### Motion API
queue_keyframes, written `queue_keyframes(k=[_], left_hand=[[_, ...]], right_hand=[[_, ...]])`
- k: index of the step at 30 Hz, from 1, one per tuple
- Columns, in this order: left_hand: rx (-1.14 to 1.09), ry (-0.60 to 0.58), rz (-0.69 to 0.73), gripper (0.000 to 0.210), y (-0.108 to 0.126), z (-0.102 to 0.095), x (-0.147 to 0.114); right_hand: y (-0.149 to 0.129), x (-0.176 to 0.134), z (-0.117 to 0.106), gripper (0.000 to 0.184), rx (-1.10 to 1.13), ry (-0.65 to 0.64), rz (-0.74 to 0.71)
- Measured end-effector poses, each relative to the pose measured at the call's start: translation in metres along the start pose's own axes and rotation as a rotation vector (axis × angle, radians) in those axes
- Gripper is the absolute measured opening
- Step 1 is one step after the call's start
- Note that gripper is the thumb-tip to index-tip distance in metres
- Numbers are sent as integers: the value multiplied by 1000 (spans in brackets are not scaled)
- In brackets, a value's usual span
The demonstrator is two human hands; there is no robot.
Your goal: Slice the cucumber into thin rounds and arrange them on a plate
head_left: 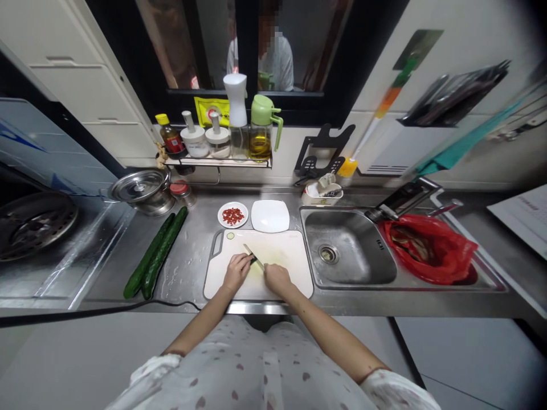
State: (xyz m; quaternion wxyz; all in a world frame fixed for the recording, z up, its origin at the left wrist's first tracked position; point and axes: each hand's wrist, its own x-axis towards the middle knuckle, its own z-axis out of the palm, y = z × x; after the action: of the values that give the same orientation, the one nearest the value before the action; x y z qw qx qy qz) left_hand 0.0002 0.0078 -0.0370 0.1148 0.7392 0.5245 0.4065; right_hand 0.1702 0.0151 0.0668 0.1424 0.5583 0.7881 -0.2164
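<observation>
On the white cutting board [282,245], my right hand [277,278] is closed round the handle of a knife [255,257], its blade slanting up and to the left. My left hand [237,271] has its fingers bent over a small dark green piece of cucumber [253,258], right against the blade; most of the piece is hidden. A pale round cucumber slice [231,236] lies near the board's top left corner. Behind the board stand a small plate of chopped red chili [233,216] and a white square plate [270,216].
Two long cucumbers [160,253] lie on the steel counter at left, below a lidded pot [143,191] and a red-lidded jar [183,193]. At right are the sink [350,245] and a red plastic bag [427,250]. Seasoning bottles [260,128] stand on a rack behind.
</observation>
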Motion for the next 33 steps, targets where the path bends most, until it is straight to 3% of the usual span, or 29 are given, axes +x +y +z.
queue_keyframes(k=[21,33], left_hand=[[-4,-32,-20,27,0,-1,-2],[-1,-33,-30,27,0,0,-3]], right_hand=[[-6,13,8,35,21,57,-12],[7,-9,21,30,0,28,23]])
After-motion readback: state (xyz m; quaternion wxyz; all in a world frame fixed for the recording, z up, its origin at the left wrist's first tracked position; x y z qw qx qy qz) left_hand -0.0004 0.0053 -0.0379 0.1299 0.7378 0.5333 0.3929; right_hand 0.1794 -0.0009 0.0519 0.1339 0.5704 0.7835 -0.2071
